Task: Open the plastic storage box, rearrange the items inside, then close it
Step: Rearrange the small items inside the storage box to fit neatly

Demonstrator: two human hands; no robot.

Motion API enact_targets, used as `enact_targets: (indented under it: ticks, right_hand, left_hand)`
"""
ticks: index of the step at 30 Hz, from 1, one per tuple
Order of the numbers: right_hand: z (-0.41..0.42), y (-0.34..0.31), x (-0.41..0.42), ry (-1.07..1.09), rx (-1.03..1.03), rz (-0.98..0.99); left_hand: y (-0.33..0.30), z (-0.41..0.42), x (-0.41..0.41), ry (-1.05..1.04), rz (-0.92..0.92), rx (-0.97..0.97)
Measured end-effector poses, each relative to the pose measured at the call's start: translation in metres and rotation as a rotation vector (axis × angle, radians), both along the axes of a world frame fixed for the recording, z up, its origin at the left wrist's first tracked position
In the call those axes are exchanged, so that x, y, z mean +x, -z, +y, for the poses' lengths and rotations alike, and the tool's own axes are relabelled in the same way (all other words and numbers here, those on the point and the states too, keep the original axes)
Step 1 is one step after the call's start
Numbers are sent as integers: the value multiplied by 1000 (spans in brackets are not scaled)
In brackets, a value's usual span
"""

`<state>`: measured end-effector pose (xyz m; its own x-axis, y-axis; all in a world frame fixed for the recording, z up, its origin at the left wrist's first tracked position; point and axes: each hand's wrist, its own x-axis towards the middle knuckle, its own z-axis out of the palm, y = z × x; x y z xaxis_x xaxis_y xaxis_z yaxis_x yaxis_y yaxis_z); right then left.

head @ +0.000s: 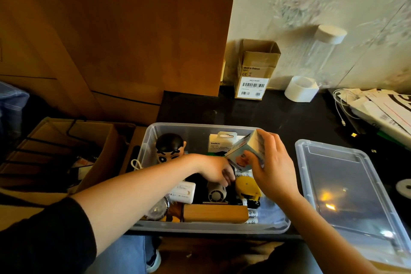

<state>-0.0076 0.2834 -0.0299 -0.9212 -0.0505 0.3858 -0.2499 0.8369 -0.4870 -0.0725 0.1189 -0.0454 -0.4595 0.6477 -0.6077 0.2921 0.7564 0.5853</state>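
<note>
Reaching into the open box [153,138] on the dark desk [278,113], your left hand [216,168] dips among the items near a small fan [216,193] — its fingers curl downward, but whether they grip anything cannot be told. Your right hand [270,162] holds a small carton [246,151] tilted above the box, fingers wrapped over its top, thumb underneath. The lid [347,196] lies just to the right of the box — off.
</note>
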Motion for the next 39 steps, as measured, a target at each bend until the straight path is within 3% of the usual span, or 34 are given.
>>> enact_targets:
  ticks: [6, 10, 20, 24, 28, 32, 39]
  right_hand:
    - [-1, 1, -1, -122, 6, -42]
    - [-3, 2, -5, -237, 58, -146]
    - [-43, 11, -29, -309, 503, -286]
    - [-48, 12, -29, -251, 553, -211]
    - [-46, 7, -35, -256, 533, -239]
    - [-33, -8, -43, -242, 408, -330]
    - [-17, -7, -26, -214, 409, -344]
  left_hand:
    - [-10, -14, 5, 32, -61, 49]
    - [-23, -30, 4, 174, -67, 6]
    - [-25, -63, 5, 112, -32, -97]
    - [-23, -66, 4, -5, -5, -30]
    - [-16, -61, -1, -311, 68, 23]
    - [-10, -43, -2, -614, -103, 132]
    - [1, -26, -2, -694, -185, 178]
